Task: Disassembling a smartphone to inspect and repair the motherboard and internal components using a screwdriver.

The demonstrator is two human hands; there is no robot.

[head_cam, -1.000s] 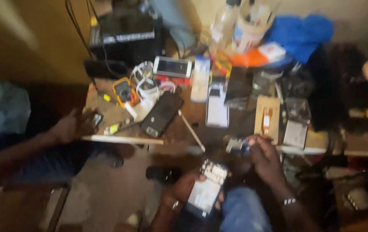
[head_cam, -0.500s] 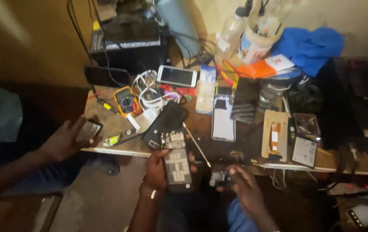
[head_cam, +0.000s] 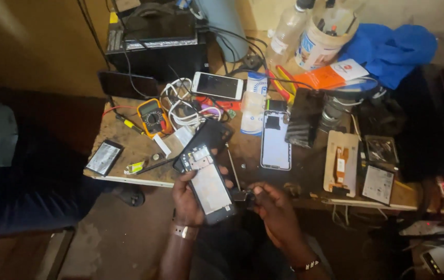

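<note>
Holding the opened phone (head_cam: 209,185) at the near edge of the workbench (head_cam: 129,150), the left hand (head_cam: 188,199) has its fingers wrapped and clamped around the phone's frame, bare insides up. Right of the phone, the right hand (head_cam: 274,207) pinches a small dark part (head_cam: 246,196) between closed fingertips, touching the phone's lower corner. Doing this well likely means keeping the phone level and steady and bringing the part in slowly. A yellow multimeter (head_cam: 152,116) lies beyond the phone.
</note>
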